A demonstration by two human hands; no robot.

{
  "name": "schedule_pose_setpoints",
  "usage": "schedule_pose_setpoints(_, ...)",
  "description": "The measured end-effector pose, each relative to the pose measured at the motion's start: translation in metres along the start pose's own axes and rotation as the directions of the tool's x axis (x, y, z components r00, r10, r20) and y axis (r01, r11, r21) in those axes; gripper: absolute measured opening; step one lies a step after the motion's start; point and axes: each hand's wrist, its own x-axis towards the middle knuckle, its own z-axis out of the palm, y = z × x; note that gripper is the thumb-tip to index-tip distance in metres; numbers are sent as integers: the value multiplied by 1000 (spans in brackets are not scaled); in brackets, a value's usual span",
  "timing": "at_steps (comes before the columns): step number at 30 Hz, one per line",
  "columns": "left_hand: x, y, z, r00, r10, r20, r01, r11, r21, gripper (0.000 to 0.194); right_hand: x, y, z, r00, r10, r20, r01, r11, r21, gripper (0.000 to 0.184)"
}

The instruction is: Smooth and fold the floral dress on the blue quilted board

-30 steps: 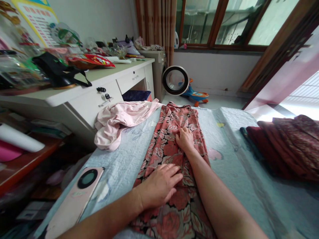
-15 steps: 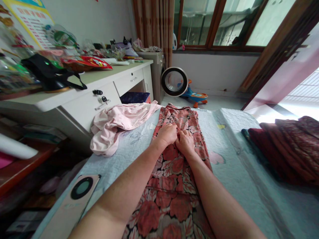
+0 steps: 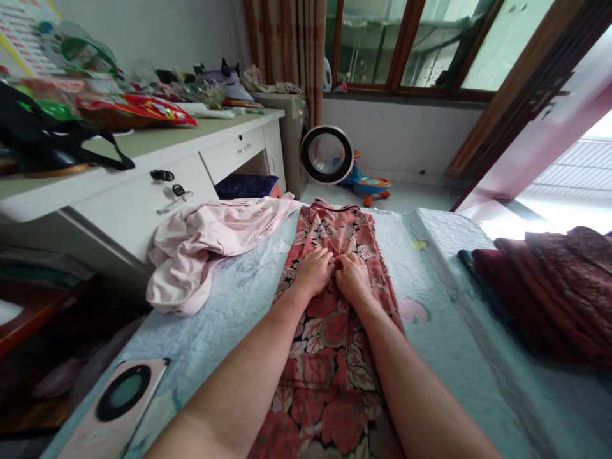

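A red floral garment [image 3: 329, 325] with black and beige leaf shapes lies lengthwise on the pale blue bed cover [image 3: 421, 357], folded into a long strip. My left hand [image 3: 314, 271] and my right hand [image 3: 352, 277] rest side by side on its upper half. Both have curled fingers, closed on the fabric at the middle, where it puckers between them. The fingertips nearly meet, and the bit of cloth they pinch is partly hidden. Beyond them, the garment's far end [image 3: 335, 207] lies close to the bed's far edge.
Left of the garment lies a crumpled pink cloth [image 3: 201, 236]. A phone [image 3: 119, 408] is near the bed's left edge. Folded dark red clothes [image 3: 540, 293] are stacked at right. A cluttered desk [image 3: 157, 146] runs along the left, with a washing machine [image 3: 296, 146], door open, behind.
Both hands have moved slightly toward me along the garment, and the fabric between them looks more gathered. The view has turned a little to the right.
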Motion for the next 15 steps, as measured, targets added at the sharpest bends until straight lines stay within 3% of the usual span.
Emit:
schedule_pose_setpoints(7,-1,7,-2,1000,-18,11,17,999,43,30,1,6,2,986,-84,-144,100,989,107,32)
schedule_pose_setpoints(15,-3,8,-3,998,-52,34,49,996,72,38,3,10,4,996,-88,-12,89,995,48,34)
